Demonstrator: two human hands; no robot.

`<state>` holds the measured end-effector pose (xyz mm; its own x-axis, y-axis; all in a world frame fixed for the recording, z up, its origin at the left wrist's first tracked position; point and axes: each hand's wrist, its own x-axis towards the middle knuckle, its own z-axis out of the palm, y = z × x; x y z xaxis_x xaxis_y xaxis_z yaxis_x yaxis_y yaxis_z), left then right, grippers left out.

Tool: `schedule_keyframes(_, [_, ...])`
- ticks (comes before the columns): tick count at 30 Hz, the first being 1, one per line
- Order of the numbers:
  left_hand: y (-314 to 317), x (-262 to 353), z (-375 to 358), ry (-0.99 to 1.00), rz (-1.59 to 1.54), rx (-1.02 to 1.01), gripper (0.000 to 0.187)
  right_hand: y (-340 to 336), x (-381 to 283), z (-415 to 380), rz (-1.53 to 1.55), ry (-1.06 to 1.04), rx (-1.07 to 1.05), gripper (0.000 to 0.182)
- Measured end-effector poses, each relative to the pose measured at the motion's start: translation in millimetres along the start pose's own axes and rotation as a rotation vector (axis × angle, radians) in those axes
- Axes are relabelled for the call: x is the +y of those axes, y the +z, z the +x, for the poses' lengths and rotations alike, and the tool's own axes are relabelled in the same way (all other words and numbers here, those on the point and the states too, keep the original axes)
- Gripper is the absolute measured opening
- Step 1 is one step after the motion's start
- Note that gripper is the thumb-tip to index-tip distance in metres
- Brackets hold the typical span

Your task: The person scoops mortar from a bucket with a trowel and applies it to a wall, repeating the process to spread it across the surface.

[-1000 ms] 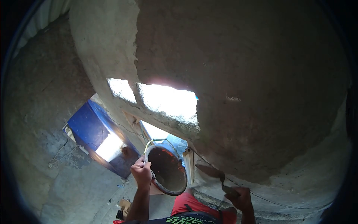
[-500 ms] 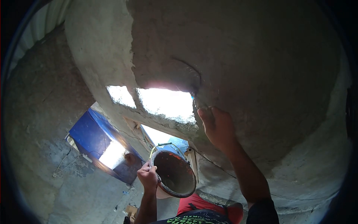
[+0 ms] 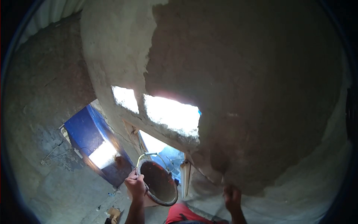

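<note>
My left hand (image 3: 135, 185) grips the rim of a bucket (image 3: 158, 183) on its left side. The bucket tilts so its stained inside faces me, and its wire handle (image 3: 150, 154) stands up over the far rim. My right hand (image 3: 232, 196) is closed around a tool with a thin pale handle (image 3: 223, 180). Its dark head is blurred against the wall, so I cannot tell its kind. A large dark, damp-looking patch (image 3: 238, 74) covers much of the wall in front of me, with a lighter dry strip to its left.
Two bright rough-edged openings (image 3: 169, 112) pierce the wall. Below them is a wood-framed window (image 3: 156, 143). A blue door (image 3: 85, 128) stands at the left, with loose cables (image 3: 56, 152) beside it. Small debris and a cardboard piece (image 3: 113, 214) lie on the floor.
My right hand has dropped from beside the larger opening to low on the wall. My left hand and the bucket have shifted slightly left and down in view.
</note>
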<state>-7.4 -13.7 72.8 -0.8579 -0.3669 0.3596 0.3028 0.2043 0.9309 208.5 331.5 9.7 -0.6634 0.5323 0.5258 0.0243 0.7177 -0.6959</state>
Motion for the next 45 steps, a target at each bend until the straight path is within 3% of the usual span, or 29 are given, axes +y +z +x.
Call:
schedule_keyframes(1, [7, -4, 5, 0.128, -0.065, 0.105, 0.021, -13, -6, -8, 0.144, 0.195, -0.134, 0.023])
schedule_keyframes(2, [-2, 11, 4, 0.0, 0.014, -0.001, 0.02, -28, -14, -20, 0.285, 0.399, -0.276, 0.022])
schedule_keyframes(5, [4, 15, 4, -0.001, 0.012, -0.013, 0.019, -34, 16, -63, 0.271, 0.492, -0.365, 0.024])
schedule_keyframes(7, [8, 16, 0, 0.019, -0.015, 0.003, 0.019, -41, -11, -77, 0.396, 0.46, -0.212, 0.044])
schedule_keyframes(9, [8, 24, -3, 0.048, -0.035, 0.016, 0.019, -50, -37, -75, 0.319, 0.392, -0.196, 0.039])
schedule_keyframes(11, [7, 43, -5, -0.124, 0.107, -0.031, 0.017, -49, -41, -73, 0.387, 0.597, -0.241, 0.034])
schedule_keyframes(12, [15, 45, -1, -0.117, 0.105, -0.038, 0.017, -56, -45, -69, 0.349, 0.501, -0.275, 0.03])
schedule_keyframes(14, [17, 40, -3, 0.071, -0.09, 0.062, 0.021, -52, -39, -65, 0.349, 0.531, -0.261, 0.029])
schedule_keyframes(16, [11, 53, -1, -0.028, -0.02, 0.02, 0.022, -60, -79, -39, 0.287, 0.46, -0.17, 0.03])
schedule_keyframes(18, [5, 73, 8, -0.22, 0.073, -0.084, 0.024, -63, -68, -29, 0.189, 0.426, -0.212, 0.024])
schedule_keyframes(20, [10, 86, 13, -0.154, 0.005, -0.065, 0.024, -73, -67, -11, 0.05, 0.333, -0.252, 0.035])
schedule_keyframes(22, [16, 89, 16, -0.047, -0.097, -0.017, 0.021, -81, -64, 4, -0.009, 0.271, -0.24, 0.036])
schedule_keyframes(27, [20, 111, 26, -0.066, -0.05, -0.087, 0.015, -103, -74, 39, -0.1, 0.087, -0.159, 0.038])
schedule_keyframes(30, [17, 104, 34, -0.006, 0.092, -0.157, 0.015, -108, -70, 51, -0.026, 0.169, -0.192, 0.037])
schedule_keyframes(33, [15, 112, 39, 0.05, -0.001, -0.04, 0.018, -103, -80, 51, -0.011, 0.218, -0.259, 0.037])
schedule_keyframes(35, [6, 133, 48, 0.017, 0.084, -0.041, 0.021, -91, -64, 38, -0.062, 0.012, -0.28, 0.038])
schedule_keyframes(39, [-6, 189, 59, -0.035, 0.044, -0.009, 0.04, -66, -79, 30, -0.06, -0.033, -0.449, 0.041])
schedule_keyframes(41, [-4, 195, 62, 0.16, -0.145, -0.038, 0.035, -47, -89, 30, -0.095, -0.023, -0.52, 0.043])
schedule_keyframes(45, [-2, 218, 62, 0.342, -0.149, -0.069, 0.028, -26, -109, 31, -0.061, -0.103, -0.528, 0.046])
